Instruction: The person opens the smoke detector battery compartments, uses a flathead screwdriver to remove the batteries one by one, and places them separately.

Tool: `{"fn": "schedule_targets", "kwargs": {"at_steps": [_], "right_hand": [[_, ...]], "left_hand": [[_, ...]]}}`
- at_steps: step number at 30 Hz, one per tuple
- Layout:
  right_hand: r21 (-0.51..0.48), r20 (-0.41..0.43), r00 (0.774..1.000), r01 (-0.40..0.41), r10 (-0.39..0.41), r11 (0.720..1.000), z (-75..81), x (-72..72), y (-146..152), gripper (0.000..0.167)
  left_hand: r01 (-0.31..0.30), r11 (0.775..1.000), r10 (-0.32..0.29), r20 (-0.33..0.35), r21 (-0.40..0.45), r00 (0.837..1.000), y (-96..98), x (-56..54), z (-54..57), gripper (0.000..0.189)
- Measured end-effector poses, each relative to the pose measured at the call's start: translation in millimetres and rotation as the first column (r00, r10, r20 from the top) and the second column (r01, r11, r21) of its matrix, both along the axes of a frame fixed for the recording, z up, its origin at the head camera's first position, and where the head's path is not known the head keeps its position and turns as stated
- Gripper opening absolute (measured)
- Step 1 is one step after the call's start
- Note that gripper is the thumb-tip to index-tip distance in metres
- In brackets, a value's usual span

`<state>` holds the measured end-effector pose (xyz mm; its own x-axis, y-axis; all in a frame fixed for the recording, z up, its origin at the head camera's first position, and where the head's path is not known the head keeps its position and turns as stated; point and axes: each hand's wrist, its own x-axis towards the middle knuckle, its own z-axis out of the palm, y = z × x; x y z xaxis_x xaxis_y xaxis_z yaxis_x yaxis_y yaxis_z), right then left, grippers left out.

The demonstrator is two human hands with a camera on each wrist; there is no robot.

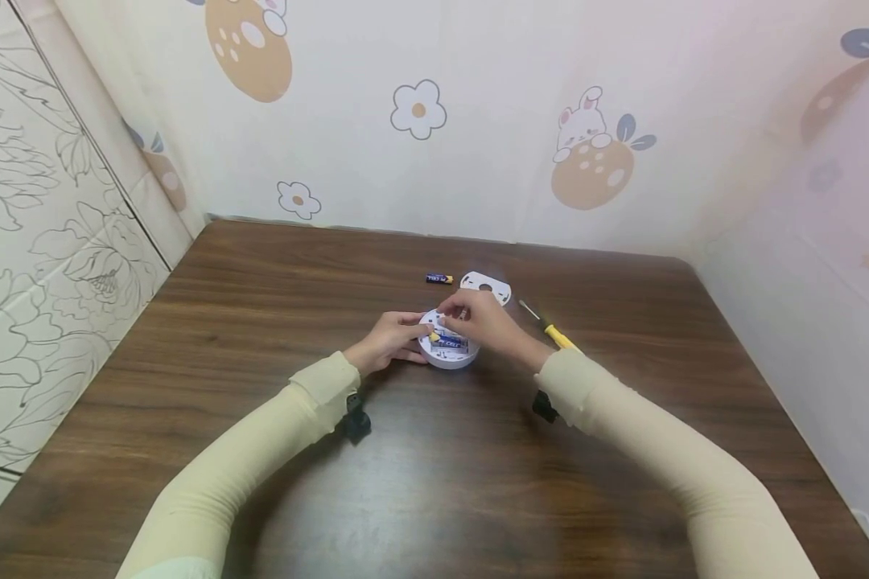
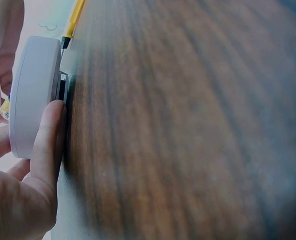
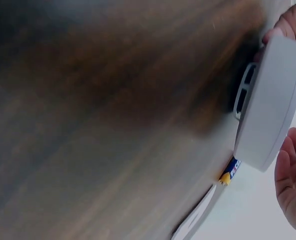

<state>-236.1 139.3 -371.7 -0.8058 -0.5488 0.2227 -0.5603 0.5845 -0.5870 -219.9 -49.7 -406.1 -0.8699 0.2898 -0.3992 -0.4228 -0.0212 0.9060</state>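
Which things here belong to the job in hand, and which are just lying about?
Likely in the job:
round white device, held by the left hand
battery on its face, by the right hand

Apparently lying about:
loose battery
white plate
yellow-handled screwdriver

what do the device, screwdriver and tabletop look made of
Device: probably plastic, matte white; smooth wall, fine seam.
Screwdriver: yellow handle likely plastic, slim greyish shaft apparently metal.
Tabletop: wood or wood-look laminate, slightly glossy; brown grain, soft reflection.
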Motion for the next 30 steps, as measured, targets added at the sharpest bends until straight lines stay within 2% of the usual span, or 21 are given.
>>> {"fn": "schedule_targets", "kwargs": {"at_steps": [6, 14, 20, 30], "right_hand": [[0.030, -0.055, 0.998, -0.038, 0.039, 0.999, -4.3, 10.3, 0.8, 0.013], [0.073, -0.087, 0.994, -0.065, 0.072, 0.995, -5.6, 21.1, 1.2, 0.017], [0.121, -0.151, 0.985, -0.070, 0.088, 0.990, -8.5, 23.0, -0.3, 0.016], [0.138, -0.143, 0.986, -0.066, 0.085, 0.988, -10.5, 23.2, 0.5, 0.016]], "left_hand": [[0.002, 1.000, -0.001, -0.008, 0.020, 1.000, -0.2, -0.1, -0.3, 0.046], [0.005, 1.000, -0.005, -0.004, 0.013, 1.000, -0.8, 0.1, -0.5, 0.045], [0.006, 1.000, -0.006, 0.002, -0.001, 1.000, -1.3, -0.1, -0.4, 0.045], [0.008, 1.000, -0.008, -0.001, 0.001, 1.000, -1.0, -0.9, -1.9, 0.045]]}}
